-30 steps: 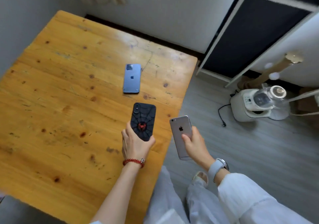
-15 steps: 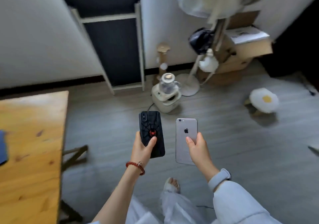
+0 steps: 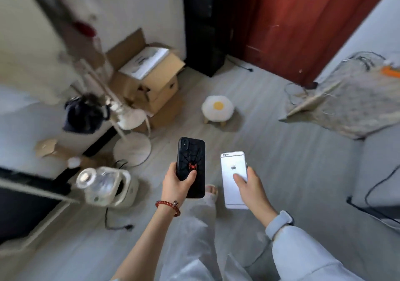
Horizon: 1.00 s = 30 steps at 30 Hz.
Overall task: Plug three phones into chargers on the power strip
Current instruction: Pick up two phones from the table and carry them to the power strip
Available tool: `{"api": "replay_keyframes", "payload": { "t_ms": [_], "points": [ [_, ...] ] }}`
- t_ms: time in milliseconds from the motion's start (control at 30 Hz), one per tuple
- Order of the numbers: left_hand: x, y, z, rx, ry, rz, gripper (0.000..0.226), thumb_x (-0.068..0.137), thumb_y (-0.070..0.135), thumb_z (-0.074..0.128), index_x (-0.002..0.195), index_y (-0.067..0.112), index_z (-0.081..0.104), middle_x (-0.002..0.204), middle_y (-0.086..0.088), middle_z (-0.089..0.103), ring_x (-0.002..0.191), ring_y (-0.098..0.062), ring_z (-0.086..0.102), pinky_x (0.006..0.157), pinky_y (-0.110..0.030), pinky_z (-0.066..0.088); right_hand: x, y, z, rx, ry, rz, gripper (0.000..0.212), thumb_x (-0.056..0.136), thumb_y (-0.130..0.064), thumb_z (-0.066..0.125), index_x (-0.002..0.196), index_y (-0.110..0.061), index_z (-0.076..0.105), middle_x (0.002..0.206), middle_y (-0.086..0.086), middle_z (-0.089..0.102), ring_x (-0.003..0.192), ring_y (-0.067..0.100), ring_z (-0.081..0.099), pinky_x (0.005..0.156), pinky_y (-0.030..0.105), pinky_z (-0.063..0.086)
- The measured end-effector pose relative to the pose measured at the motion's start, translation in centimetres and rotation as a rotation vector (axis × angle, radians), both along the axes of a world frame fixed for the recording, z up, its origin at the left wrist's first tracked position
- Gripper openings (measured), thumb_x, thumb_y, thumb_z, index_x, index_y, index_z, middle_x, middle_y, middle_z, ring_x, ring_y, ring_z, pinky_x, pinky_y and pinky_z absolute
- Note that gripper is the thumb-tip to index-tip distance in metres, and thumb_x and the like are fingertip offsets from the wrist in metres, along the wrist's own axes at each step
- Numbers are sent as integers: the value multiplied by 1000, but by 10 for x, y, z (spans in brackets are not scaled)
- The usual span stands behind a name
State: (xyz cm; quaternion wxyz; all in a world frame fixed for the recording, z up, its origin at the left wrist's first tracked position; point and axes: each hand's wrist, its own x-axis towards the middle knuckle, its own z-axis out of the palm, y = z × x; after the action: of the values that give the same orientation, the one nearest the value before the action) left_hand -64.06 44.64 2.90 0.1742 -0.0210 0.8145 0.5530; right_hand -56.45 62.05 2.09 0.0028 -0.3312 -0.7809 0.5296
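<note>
My left hand (image 3: 176,186) grips a black phone with a red spider case (image 3: 191,161), held upright, back facing me. My right hand (image 3: 251,188) grips a silver phone (image 3: 233,172), also back up, just to the right of the black one. Both phones hang over the grey floor in front of my legs. No power strip or charger can be made out in this blurred view. The third, blue phone and the wooden table are out of sight.
A white appliance with a clear jug (image 3: 108,185) stands on the floor at left, its cord trailing. Cardboard boxes (image 3: 149,79) and a fan base (image 3: 132,148) lie behind it. A fried-egg stool (image 3: 217,108) sits ahead. A red door (image 3: 303,21) and a patterned blanket (image 3: 350,99) are at right.
My view has swung right, away from the wooden table and the blue phone, onto the floor and the door. Both hands keep their phones.
</note>
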Motion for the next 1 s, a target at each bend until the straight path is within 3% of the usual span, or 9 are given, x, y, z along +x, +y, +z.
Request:
{"api": "replay_keyframes", "payload": {
  "t_ms": [167, 267, 333, 400, 500, 667, 833, 933, 1000],
  "points": [
    [-98, 114, -1, 27, -1, -182, 22, 81, 19, 66, 96, 16, 50, 89, 2, 60, 82, -15, 59, 67, -24, 47, -68, 93, 8, 71, 13, -206, 12, 86, -11, 57, 82, -14, 46, 79, -3, 55, 71, 19, 50, 48, 1, 35],
    [-145, 181, 5, 25, 6, -291, 21, 81, 21, 65, 95, 18, 50, 83, 10, 58, 78, -13, 59, 61, -21, 47, -96, 147, 21, 85, -5, -275, 8, 86, -11, 56, 83, -10, 48, 74, -3, 56, 70, 23, 51, 52, 9, 37],
    [-170, 229, 7, 26, -1, -361, 21, 81, 21, 65, 95, 19, 50, 82, 12, 58, 77, -11, 58, 65, -24, 49, -108, 183, 26, 88, -17, -355, 10, 86, -12, 55, 87, -3, 50, 77, 6, 58, 73, 27, 53, 59, 27, 39],
    [-187, 275, 8, 24, 2, -432, 21, 81, 20, 65, 96, 19, 50, 83, 9, 59, 76, -8, 58, 67, -24, 49, -114, 216, 27, 81, -24, -449, 10, 86, -12, 54, 87, -3, 50, 73, 2, 55, 70, 25, 51, 57, 27, 38],
    [-202, 352, 3, 5, 10, -538, 19, 80, 19, 66, 91, 15, 50, 83, 3, 59, 72, -4, 56, 57, -12, 44, -117, 270, 20, 59, -25, -591, 6, 86, -12, 54, 88, -7, 51, 71, -5, 53, 71, 20, 50, 57, 25, 38],
    [-213, 483, -12, -67, -18, -674, 19, 80, 23, 66, 90, 13, 53, 86, -2, 62, 79, -19, 59, 68, -30, 47, -115, 375, 0, -24, -3, -763, 14, 86, -8, 56, 97, -2, 54, 87, 6, 59, 82, 27, 57, 65, 27, 39],
    [-214, 628, -17, -82, -38, -717, 16, 80, 21, 65, 87, 16, 51, 80, 2, 60, 77, -18, 59, 61, -27, 50, -112, 510, -13, -83, -23, -838, 17, 86, -12, 55, 98, -1, 53, 94, 21, 63, 90, 40, 59, 67, 31, 41],
    [-211, 713, -15, -79, -80, -698, 17, 81, 19, 64, 90, 15, 50, 85, -2, 60, 81, -21, 59, 69, -35, 54, -109, 589, -8, -93, -33, -840, 14, 87, -13, 54, 99, -6, 53, 86, 15, 63, 85, 37, 60, 60, 28, 40],
    [-209, 766, -11, -69, -98, -704, 18, 81, 19, 64, 92, 15, 50, 88, -4, 60, 83, -21, 59, 75, -38, 53, -107, 639, -3, -72, -50, -832, 11, 87, -13, 54, 96, -8, 53, 76, 3, 60, 74, 28, 57, 55, 18, 41]
  ]
}}
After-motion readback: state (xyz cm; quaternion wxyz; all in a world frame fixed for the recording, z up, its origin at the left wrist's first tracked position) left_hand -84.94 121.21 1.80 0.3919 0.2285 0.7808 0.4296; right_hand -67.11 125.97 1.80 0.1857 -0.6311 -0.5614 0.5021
